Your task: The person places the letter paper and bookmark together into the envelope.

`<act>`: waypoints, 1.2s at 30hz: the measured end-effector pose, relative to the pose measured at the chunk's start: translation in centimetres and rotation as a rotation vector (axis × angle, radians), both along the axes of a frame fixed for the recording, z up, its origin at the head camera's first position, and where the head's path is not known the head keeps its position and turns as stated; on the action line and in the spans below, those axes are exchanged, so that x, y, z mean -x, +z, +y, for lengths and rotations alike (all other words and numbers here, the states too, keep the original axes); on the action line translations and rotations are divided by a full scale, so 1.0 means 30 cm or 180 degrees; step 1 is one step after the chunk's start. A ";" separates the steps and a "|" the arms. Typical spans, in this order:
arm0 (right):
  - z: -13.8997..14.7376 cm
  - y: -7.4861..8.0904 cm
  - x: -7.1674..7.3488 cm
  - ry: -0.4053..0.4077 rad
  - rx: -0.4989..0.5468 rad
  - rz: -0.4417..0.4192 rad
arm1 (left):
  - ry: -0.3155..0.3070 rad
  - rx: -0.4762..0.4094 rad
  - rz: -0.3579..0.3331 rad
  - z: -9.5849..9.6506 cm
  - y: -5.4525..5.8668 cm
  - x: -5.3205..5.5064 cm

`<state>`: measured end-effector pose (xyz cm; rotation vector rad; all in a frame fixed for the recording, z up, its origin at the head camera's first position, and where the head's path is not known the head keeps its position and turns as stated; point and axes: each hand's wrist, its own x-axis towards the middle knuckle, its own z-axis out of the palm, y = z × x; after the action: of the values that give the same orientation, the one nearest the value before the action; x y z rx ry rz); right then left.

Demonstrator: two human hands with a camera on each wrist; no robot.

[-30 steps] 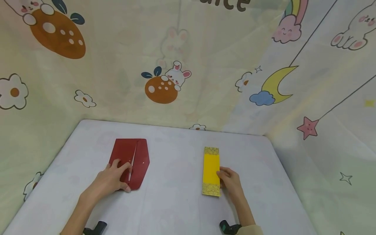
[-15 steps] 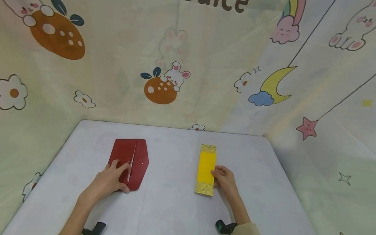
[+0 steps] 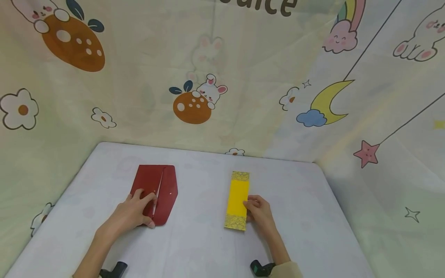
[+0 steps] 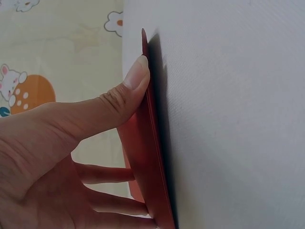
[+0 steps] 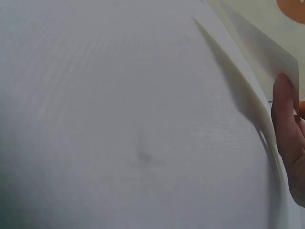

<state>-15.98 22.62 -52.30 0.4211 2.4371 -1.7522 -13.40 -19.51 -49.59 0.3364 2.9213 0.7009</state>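
My left hand [image 3: 130,212] rests on a red envelope [image 3: 169,197] that lies on the left of the table. Its thumb presses near the envelope's front edge, and the other fingertips touch the upper face, close to a narrow gap along the flap. From the left wrist view, the thumb [image 4: 136,78] reaches over the envelope's edge. Over on the right, my right hand [image 3: 261,216] pinches the right edge of a yellow card [image 3: 238,197] with glittery gold bands at both ends. A pale side of this card [image 5: 267,52] shows in the right wrist view.
The table [image 3: 201,247] has a white cover. Behind it hangs a curtain [image 3: 139,85] printed with bunnies, oranges and flowers, which also runs along both sides. Dark wrist devices [image 3: 262,268] sit near both wrists.
My right hand has moved left with the yellow card, nearer to the red envelope, and the card has tilted slightly. The left hand and the envelope stay put.
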 end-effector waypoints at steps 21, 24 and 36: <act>-0.135 0.031 0.020 0.0534 0.0097 0.0141 | 0.0013 0.0016 0.0003 0.000 0.005 0.000; -0.154 0.029 0.021 0.0614 0.0144 0.0167 | 0.0008 0.0019 0.0006 0.001 0.004 0.000; -0.208 0.024 0.025 0.0702 0.0071 0.0155 | 0.0024 0.0029 -0.0052 -0.001 0.001 -0.001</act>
<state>-16.75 16.38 -51.58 0.1028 2.3874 -1.7133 -13.38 -19.55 -49.56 0.3175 2.9108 0.6880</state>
